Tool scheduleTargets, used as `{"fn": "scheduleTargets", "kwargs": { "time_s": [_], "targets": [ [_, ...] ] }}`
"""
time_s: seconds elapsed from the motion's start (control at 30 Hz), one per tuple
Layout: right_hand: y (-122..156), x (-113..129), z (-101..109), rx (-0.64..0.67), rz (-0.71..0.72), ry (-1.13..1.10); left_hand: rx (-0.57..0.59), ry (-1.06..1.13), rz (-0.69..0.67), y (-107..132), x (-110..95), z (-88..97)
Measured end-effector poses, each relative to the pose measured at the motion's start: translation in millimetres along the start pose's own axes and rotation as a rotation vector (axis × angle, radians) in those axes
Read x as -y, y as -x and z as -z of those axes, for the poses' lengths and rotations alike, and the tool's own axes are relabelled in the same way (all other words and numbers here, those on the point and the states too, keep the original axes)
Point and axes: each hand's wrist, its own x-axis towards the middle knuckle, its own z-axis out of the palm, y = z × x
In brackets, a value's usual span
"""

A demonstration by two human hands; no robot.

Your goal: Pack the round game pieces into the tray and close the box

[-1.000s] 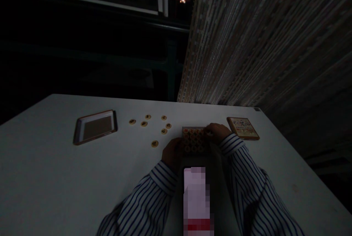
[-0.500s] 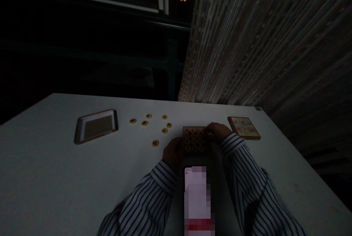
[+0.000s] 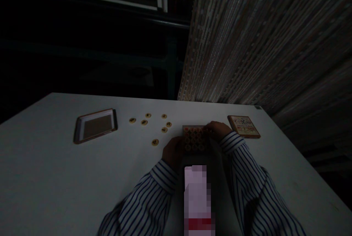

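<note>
A shallow box (image 3: pixel 189 126) stands on the table between my hands, filled with rows of round xiangqi pieces (image 3: pixel 194 141). The top row carries red characters. Along the box's left side my left hand (image 3: pixel 173 152) is closed, its fingertips lost in the dark. My right hand (image 3: pixel 219 131) bends over the far right corner of the box with its fingers pressed together; whatever they pinch is too dark to make out. To the left of the box several loose xiangqi pieces (image 3: pixel 155 142) with dark characters lie scattered on the table.
An open tray-like lid (image 3: pixel 96 128) lies at the left of the white table (image 3: pixel 68 181). A flat printed box (image 3: pixel 244 126) rests at the right. A lit phone (image 3: pixel 196 195) lies nearest me, between my forearms. A string curtain (image 3: pixel 220 45) hangs behind the table's far edge.
The view has shifted very slightly. Both hands stay at the box, and the right fingers have moved only a little at its far corner. The loose pieces lie as before.
</note>
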Motion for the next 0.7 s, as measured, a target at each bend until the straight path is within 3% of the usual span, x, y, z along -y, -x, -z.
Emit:
{"fn": "scheduleTargets", "kwargs": {
  "time_s": [0.7],
  "targets": [
    [2.4,0.3,-1.4,-0.003,0.024,0.032,0.002,0.018,0.009,0.0,3.8,-2.0]
  ]
}}
